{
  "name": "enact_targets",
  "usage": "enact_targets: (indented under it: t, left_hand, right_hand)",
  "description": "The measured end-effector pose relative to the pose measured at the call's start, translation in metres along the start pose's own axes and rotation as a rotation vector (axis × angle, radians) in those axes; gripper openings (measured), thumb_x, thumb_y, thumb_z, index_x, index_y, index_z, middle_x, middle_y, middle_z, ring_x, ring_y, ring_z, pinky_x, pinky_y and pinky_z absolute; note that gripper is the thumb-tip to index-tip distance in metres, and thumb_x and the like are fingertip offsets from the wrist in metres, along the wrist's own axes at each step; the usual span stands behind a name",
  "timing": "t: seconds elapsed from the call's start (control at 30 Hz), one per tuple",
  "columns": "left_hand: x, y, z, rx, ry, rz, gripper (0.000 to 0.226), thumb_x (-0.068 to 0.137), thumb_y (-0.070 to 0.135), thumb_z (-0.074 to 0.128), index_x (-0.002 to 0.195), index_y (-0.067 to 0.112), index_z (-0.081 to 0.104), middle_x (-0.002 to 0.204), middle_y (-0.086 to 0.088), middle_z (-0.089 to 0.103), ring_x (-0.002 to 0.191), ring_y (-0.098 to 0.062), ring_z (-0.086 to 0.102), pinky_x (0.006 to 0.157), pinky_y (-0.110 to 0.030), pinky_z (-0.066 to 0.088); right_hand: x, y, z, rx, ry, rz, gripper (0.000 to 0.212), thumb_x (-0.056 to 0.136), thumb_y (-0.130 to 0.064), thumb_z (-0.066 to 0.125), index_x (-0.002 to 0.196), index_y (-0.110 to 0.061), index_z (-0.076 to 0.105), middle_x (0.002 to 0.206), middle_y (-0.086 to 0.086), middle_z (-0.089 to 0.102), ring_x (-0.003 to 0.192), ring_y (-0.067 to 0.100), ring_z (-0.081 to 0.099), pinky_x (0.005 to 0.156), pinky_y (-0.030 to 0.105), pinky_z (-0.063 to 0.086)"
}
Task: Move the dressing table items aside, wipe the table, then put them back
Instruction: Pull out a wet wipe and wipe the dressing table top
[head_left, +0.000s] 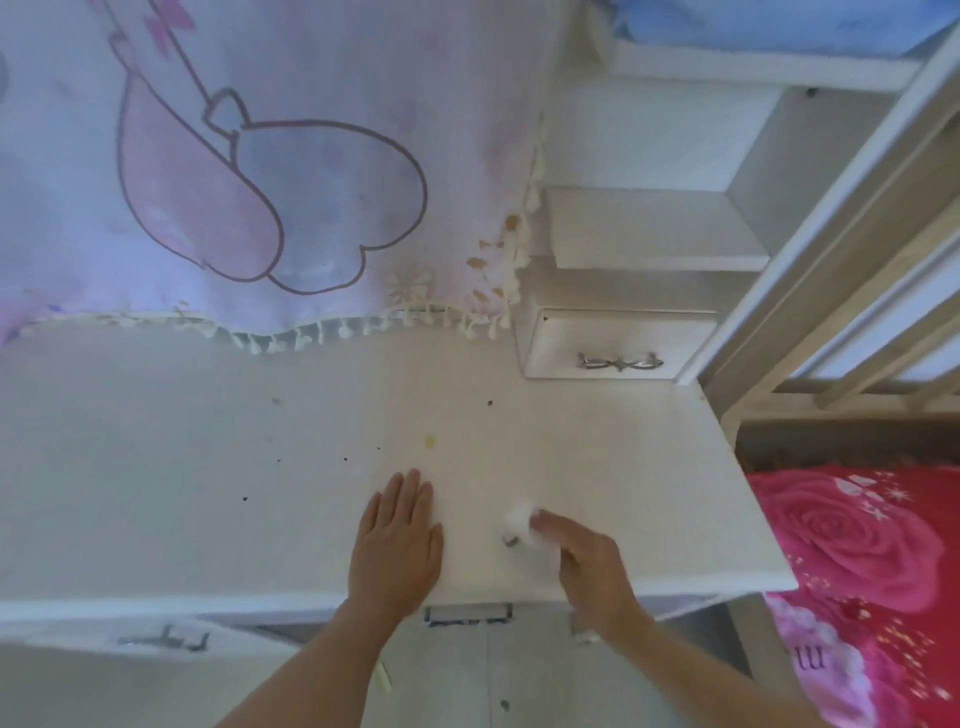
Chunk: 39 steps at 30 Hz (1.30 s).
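**Pressing a white wad to the table**

Looking down, we see our left hand (397, 540) lying flat on the table (156, 467), fingers straight and together, grasping nothing. Our right hand (592, 566) sits just beside it, fingers curled round a small white wad (519, 522) that touches the tabletop near the front edge, right of centre. We cannot tell whether the wad is tissue or cloth; it is blurred.

Containers first: a small white drawer (613, 343) stands at the back right corner of the table, closed, with a curly metal handle (619, 361), so its contents are hidden. A white shelf (654, 228) sits above it. Below the front edge we see two more handles (467, 616), and the fronts they belong to are closed as well.

The table itself is white and matt. Dark specks (244, 499) dot its middle, and a yellow fleck (429, 441) lies just beyond our left fingertips.

A pale printed cloth (260, 182) with a tasselled hem hangs down to the back edge. A pink rose blanket (852, 545) shows to the right, below the table's end.
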<state>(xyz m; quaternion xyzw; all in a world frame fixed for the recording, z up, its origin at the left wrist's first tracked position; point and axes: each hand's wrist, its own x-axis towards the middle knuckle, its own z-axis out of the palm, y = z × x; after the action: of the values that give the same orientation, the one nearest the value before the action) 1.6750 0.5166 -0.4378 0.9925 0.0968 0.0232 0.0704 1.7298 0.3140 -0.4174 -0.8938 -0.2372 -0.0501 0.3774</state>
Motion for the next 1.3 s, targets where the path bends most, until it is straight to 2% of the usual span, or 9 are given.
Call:
enact_targets:
  t: [0.1, 0.2, 0.3, 0.63, 0.8, 0.97, 1.03, 1.2, 1.3]
  left_hand:
    - [-0.013, -0.035, -0.011, -0.043, 0.044, 0.088, 0.057, 0.099, 0.037, 0.011, 0.122, 0.005, 0.052, 0.126, -0.016, 0.059, 0.121, -0.03, 0.048, 0.107, -0.032, 0.032]
    - [-0.027, -0.105, -0.026, 0.038, 0.115, 0.103, 0.057, 0.099, 0.04, 0.006, 0.127, 0.005, 0.04, 0.133, -0.015, 0.051, 0.127, -0.028, 0.034, 0.113, -0.027, 0.004]
    - [-0.032, -0.161, -0.023, 0.089, 0.059, 0.174, 0.057, 0.099, 0.04, 0.008, 0.131, 0.003, 0.036, 0.147, -0.007, 0.032, 0.139, -0.023, 0.02, 0.114, -0.032, 0.004]
    - [-0.023, -0.179, -0.014, 0.095, 0.087, 0.3, 0.055, 0.098, 0.039, 0.011, 0.135, 0.007, 0.036, 0.136, -0.005, 0.049, 0.144, -0.009, -0.002, 0.112, -0.028, 0.01]
    - [-0.024, -0.178, -0.015, 0.098, 0.037, 0.28, 0.056, 0.098, 0.039, 0.009, 0.139, 0.008, 0.03, 0.137, -0.006, 0.048, 0.144, -0.01, -0.001, 0.113, -0.027, 0.007]
    - [-0.024, -0.173, -0.019, 0.1, 0.003, 0.272, 0.055, 0.098, 0.039, 0.007, 0.133, 0.007, 0.035, 0.132, -0.011, 0.055, 0.128, -0.02, 0.034, 0.112, -0.026, 0.006]
    - [-0.024, -0.173, -0.02, 0.1, 0.008, 0.269, 0.055, 0.098, 0.039, 0.006, 0.133, 0.007, 0.035, 0.132, -0.011, 0.055, 0.127, -0.02, 0.034, 0.112, -0.027, 0.008]
    - [-0.025, -0.175, -0.021, 0.1, 0.002, 0.249, 0.056, 0.098, 0.039, 0.008, 0.136, 0.006, 0.032, 0.135, -0.009, 0.051, 0.145, -0.01, -0.002, 0.114, -0.026, 0.005]
    - [-0.025, -0.176, -0.019, 0.077, 0.02, 0.261, 0.055, 0.098, 0.04, 0.008, 0.145, 0.013, 0.02, 0.137, -0.006, 0.048, 0.144, -0.008, -0.005, 0.114, -0.027, 0.007]
  right_hand:
    - [0.034, -0.012, -0.012, 0.043, 0.106, 0.39, 0.034, 0.083, 0.014, 0.043, 0.109, 0.006, 0.064, 0.12, 0.021, 0.06, 0.111, 0.028, 0.06, 0.098, 0.013, 0.034]
    - [0.062, -0.013, -0.01, -0.052, 0.147, 0.528, 0.046, 0.084, 0.016, 0.037, 0.12, -0.001, 0.059, 0.126, 0.021, 0.058, 0.116, 0.034, 0.054, 0.099, 0.03, 0.037]
    - [0.086, -0.011, 0.009, -0.053, 0.13, 0.573, 0.049, 0.085, 0.015, 0.035, 0.123, -0.005, 0.058, 0.127, 0.019, 0.057, 0.117, 0.033, 0.053, 0.099, 0.03, 0.038]
    - [0.164, 0.003, 0.066, -0.175, -0.238, 0.241, 0.044, 0.091, 0.009, 0.037, 0.128, -0.007, 0.053, 0.142, 0.012, 0.042, 0.131, 0.024, 0.043, 0.103, 0.015, 0.021]
    - [0.081, -0.005, 0.057, -0.04, -0.414, -0.129, 0.059, 0.079, 0.022, 0.04, 0.113, -0.02, 0.064, 0.129, -0.004, 0.049, 0.123, 0.026, 0.05, 0.107, 0.003, 0.015]
    - [-0.038, -0.017, 0.041, 0.15, -0.519, -0.25, 0.049, 0.093, -0.003, 0.042, 0.123, -0.04, 0.052, 0.138, -0.032, 0.039, 0.128, -0.001, 0.041, 0.112, 0.015, 0.019]
    - [-0.053, -0.026, 0.046, 0.218, -0.492, -0.217, 0.04, 0.098, -0.02, 0.04, 0.125, -0.048, 0.049, 0.135, -0.033, 0.041, 0.125, -0.003, 0.043, 0.11, 0.011, 0.017]
    - [0.004, -0.044, 0.04, 0.256, -0.194, 0.002, 0.072, 0.071, 0.022, 0.035, 0.112, -0.029, 0.066, 0.113, -0.047, 0.047, 0.112, -0.023, 0.041, 0.1, -0.001, 0.024]
    - [0.084, -0.045, 0.035, 0.181, 0.007, 0.078, 0.055, 0.071, 0.026, 0.035, 0.106, -0.004, 0.065, 0.116, -0.006, 0.056, 0.111, -0.017, 0.041, 0.096, -0.006, 0.024]
